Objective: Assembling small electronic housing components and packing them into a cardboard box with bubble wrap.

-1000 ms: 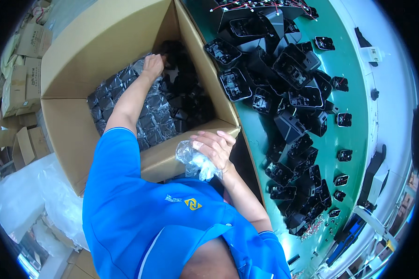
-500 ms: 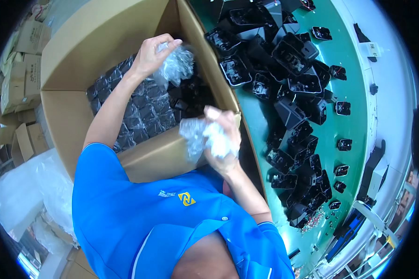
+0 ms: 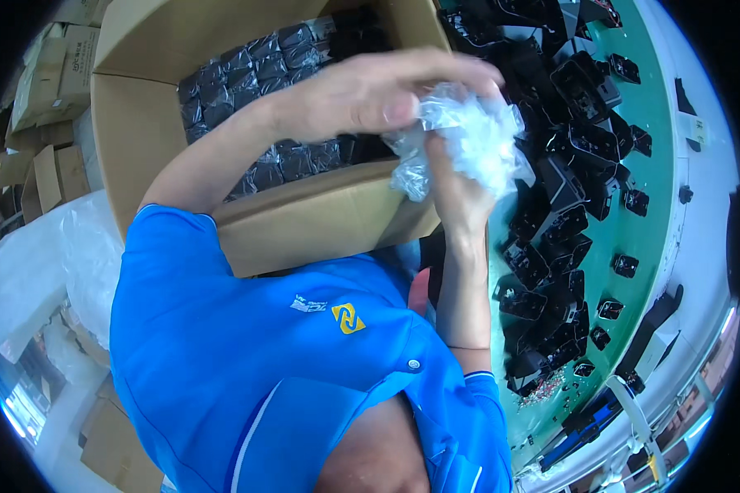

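Note:
A bundle of crumpled clear plastic bags point(image 3: 477, 140) is held in my right hand point(image 3: 462, 193), above the right edge of the cardboard box. My left hand point(image 3: 378, 90) reaches across the box to the same bundle. Its fingers stretch over the top of the plastic with the thumb apart, and they are blurred. Below my left forearm, black parts in clear wrapping point(image 3: 251, 70) lie in rows inside the open cardboard box point(image 3: 131, 135).
On my right is a green tabletop point(image 3: 621, 185) heaped with black plastic housings point(image 3: 563, 185). Smaller black pieces stand along its far side, and tiny metal bits point(image 3: 543, 390) lie near its lower end. White plastic sheeting point(image 3: 25, 271) and more cartons point(image 3: 74, 70) are on the left.
My left hand has moved right from inside the box, bringing its plastic to the plastic in my right hand. My right hand has risen and moved right. The whole view has shifted.

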`<act>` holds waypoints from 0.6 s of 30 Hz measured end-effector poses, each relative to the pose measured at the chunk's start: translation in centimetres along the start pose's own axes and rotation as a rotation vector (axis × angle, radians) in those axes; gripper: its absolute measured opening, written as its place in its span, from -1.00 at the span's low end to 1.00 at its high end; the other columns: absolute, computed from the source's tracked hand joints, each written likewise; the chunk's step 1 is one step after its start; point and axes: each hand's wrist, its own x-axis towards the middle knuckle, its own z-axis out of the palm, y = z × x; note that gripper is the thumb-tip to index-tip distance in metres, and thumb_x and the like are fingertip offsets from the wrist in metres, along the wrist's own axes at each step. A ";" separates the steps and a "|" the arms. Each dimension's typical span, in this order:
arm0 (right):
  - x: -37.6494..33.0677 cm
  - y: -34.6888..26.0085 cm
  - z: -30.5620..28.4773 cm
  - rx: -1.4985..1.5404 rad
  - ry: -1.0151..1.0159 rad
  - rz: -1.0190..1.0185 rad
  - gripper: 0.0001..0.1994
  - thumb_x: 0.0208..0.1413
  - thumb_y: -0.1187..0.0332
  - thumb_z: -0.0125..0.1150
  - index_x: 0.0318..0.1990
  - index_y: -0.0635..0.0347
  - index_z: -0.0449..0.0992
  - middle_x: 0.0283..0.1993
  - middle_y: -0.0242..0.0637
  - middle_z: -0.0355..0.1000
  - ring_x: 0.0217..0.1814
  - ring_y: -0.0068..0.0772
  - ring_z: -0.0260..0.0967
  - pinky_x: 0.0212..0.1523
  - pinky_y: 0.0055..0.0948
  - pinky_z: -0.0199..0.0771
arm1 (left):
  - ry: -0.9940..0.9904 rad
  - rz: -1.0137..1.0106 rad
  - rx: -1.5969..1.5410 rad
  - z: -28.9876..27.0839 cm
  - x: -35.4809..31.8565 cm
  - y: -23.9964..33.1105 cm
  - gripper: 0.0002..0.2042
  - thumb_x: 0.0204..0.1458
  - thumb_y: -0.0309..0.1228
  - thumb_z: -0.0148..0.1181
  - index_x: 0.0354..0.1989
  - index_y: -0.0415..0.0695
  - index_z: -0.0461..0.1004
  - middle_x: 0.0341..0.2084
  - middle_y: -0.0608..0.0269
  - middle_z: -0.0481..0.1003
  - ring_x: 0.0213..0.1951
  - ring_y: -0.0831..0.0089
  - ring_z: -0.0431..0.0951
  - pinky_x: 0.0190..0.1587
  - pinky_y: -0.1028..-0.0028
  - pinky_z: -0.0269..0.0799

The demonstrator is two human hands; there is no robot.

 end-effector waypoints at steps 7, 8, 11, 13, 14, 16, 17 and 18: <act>-1.1 1.4 1.0 -0.141 0.140 -0.265 -0.41 -0.08 0.37 0.35 0.19 0.22 0.37 0.01 -0.15 0.49 -0.03 -0.10 0.50 0.07 -0.24 0.51 | -0.457 -0.651 0.793 -5.9 -14.7 -9.1 -0.85 0.15 -0.36 0.10 -0.28 -0.17 0.52 -0.37 0.08 0.54 -0.36 0.12 0.55 -0.24 0.31 0.51; -1.1 1.7 1.0 -0.170 0.135 -0.336 -0.44 -0.08 0.40 0.35 0.15 0.20 0.40 0.03 -0.16 0.47 -0.03 -0.13 0.50 0.05 -0.24 0.52 | -0.673 -0.676 0.863 -4.8 -15.9 -8.7 -0.89 0.13 -0.39 0.12 -0.28 -0.15 0.50 -0.26 0.10 0.52 -0.24 0.12 0.52 -0.12 0.31 0.47; -1.3 2.4 1.1 -0.228 0.122 -0.474 -0.51 -0.07 0.44 0.34 0.09 0.16 0.45 0.06 -0.18 0.44 -0.01 -0.20 0.49 0.01 -0.26 0.54 | -0.710 -0.320 0.930 -4.3 -20.0 -11.1 -0.85 0.11 -0.39 0.13 -0.17 -0.12 0.48 -0.06 0.15 0.46 -0.08 0.17 0.44 0.05 0.28 0.36; -1.4 2.7 0.9 -0.256 0.129 -0.472 -0.51 -0.08 0.44 0.35 0.09 0.14 0.45 0.03 -0.19 0.44 -0.04 -0.21 0.49 -0.02 -0.27 0.53 | -0.701 -0.285 0.952 -4.5 -20.1 -11.5 -0.80 0.11 -0.36 0.13 -0.11 -0.11 0.46 -0.02 0.18 0.42 -0.04 0.20 0.40 0.11 0.28 0.29; -1.5 2.8 0.9 -0.270 0.132 -0.471 -0.51 -0.09 0.44 0.35 0.08 0.13 0.45 0.02 -0.20 0.44 -0.05 -0.22 0.49 -0.03 -0.28 0.53 | -0.696 -0.268 0.963 -4.6 -20.1 -11.7 -0.78 0.11 -0.35 0.14 -0.08 -0.10 0.45 0.00 0.19 0.40 -0.02 0.22 0.38 0.14 0.28 0.26; -1.5 3.1 1.0 -0.284 0.146 -0.479 -0.52 -0.09 0.43 0.36 0.07 0.12 0.45 0.00 -0.21 0.44 -0.05 -0.23 0.48 -0.05 -0.28 0.53 | -0.690 -0.249 0.977 -4.8 -20.5 -11.9 -0.76 0.11 -0.34 0.14 -0.05 -0.09 0.45 0.02 0.21 0.38 0.00 0.23 0.36 0.16 0.28 0.23; -1.4 3.2 1.2 -0.285 0.157 -0.486 -0.52 -0.09 0.42 0.37 0.07 0.11 0.46 0.00 -0.21 0.44 -0.05 -0.23 0.48 -0.05 -0.28 0.52 | -0.646 -0.236 0.982 -5.0 -21.1 -11.8 -0.75 0.11 -0.33 0.14 -0.04 -0.08 0.44 0.01 0.21 0.38 -0.01 0.25 0.36 0.15 0.30 0.23; -1.5 3.3 1.2 -0.286 0.159 -0.484 -0.52 -0.09 0.42 0.37 0.07 0.11 0.46 0.00 -0.21 0.44 -0.05 -0.23 0.48 -0.05 -0.28 0.52 | -0.605 -0.223 0.982 -5.1 -21.8 -11.5 -0.73 0.11 -0.33 0.14 -0.03 -0.08 0.43 0.00 0.21 0.38 -0.03 0.26 0.36 0.14 0.31 0.23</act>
